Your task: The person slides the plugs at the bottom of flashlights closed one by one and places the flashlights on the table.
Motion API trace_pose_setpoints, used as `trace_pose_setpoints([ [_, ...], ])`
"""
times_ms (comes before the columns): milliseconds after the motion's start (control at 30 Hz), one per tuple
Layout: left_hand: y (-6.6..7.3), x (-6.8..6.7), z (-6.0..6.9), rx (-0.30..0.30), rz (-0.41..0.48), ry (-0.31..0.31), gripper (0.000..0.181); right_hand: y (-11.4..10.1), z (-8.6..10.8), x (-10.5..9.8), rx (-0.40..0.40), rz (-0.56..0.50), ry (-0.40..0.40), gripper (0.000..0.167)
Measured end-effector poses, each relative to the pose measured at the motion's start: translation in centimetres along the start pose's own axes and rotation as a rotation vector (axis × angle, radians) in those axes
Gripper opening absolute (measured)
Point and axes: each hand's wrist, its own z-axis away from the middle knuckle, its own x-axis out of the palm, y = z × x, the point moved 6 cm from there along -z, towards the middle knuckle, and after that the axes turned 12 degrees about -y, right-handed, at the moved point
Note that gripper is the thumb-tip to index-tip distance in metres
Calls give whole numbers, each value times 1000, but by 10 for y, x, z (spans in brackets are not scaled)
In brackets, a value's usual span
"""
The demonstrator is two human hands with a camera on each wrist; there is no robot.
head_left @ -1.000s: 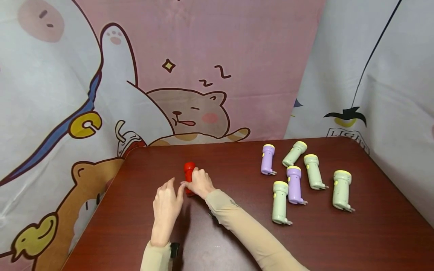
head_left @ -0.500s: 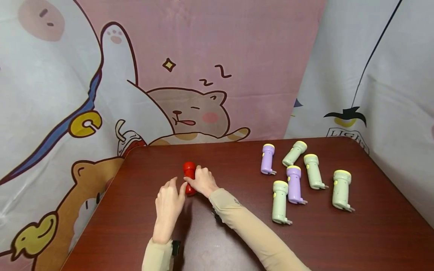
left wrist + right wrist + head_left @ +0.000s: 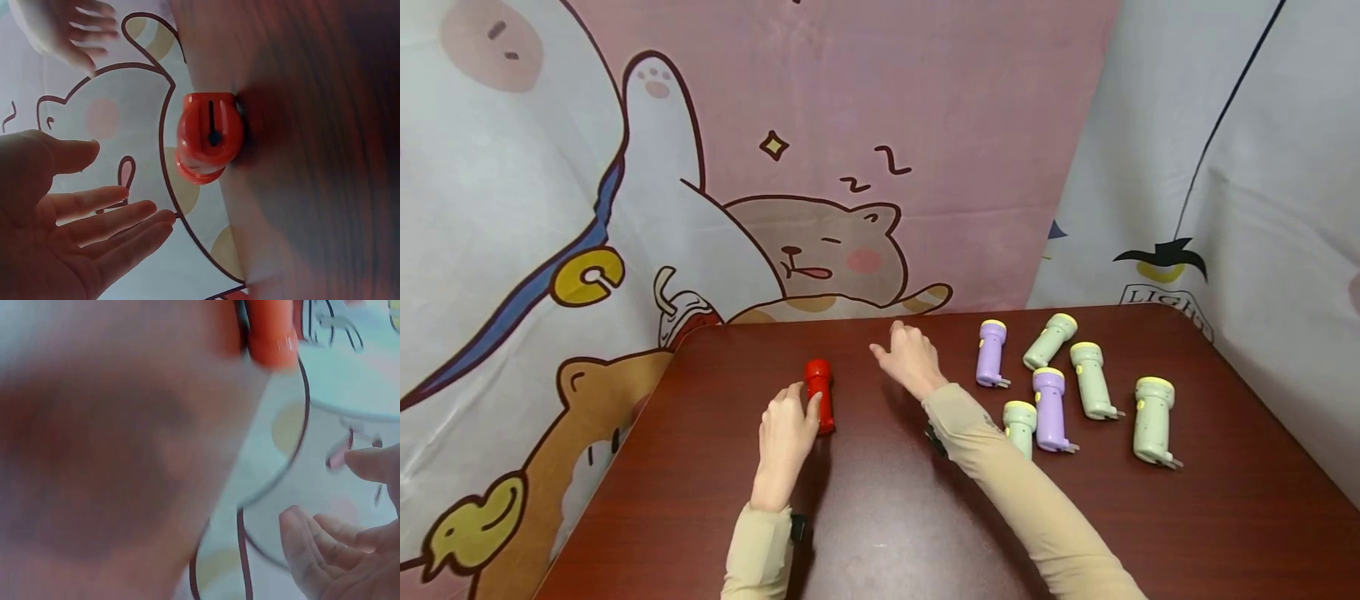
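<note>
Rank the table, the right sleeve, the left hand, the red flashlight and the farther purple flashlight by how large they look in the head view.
Largest to smallest:
1. Table
2. Right sleeve
3. Left hand
Last, unranked: Red flashlight and farther purple flashlight, too alike to separate, the red one partly covered.

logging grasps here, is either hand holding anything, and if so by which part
Nothing is held: the left hand is beside the red flashlight without gripping it, and the right hand grips nothing.
</note>
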Motion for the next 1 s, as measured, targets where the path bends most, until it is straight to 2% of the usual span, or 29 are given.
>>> trace_pose_setpoints([
  [233,-4,14,-11,-20,13,-49,31,54,-5,-41,114,64,15,48],
  [433,-8,27,-18,-27,8,-100,28,99,-6,-53,223,70,-49,54],
  [533,-8,30,-21,-24,2,-105,26,116,-6,-56,281,58,-80,58],
  [733,-6,33,-23,-11,-10,-89,23,140,-2,-57,382,43,-152,66],
  [1000,-6,34,-27,-35,-5,-95,21,152,2,-50,402,-10,-215,57],
])
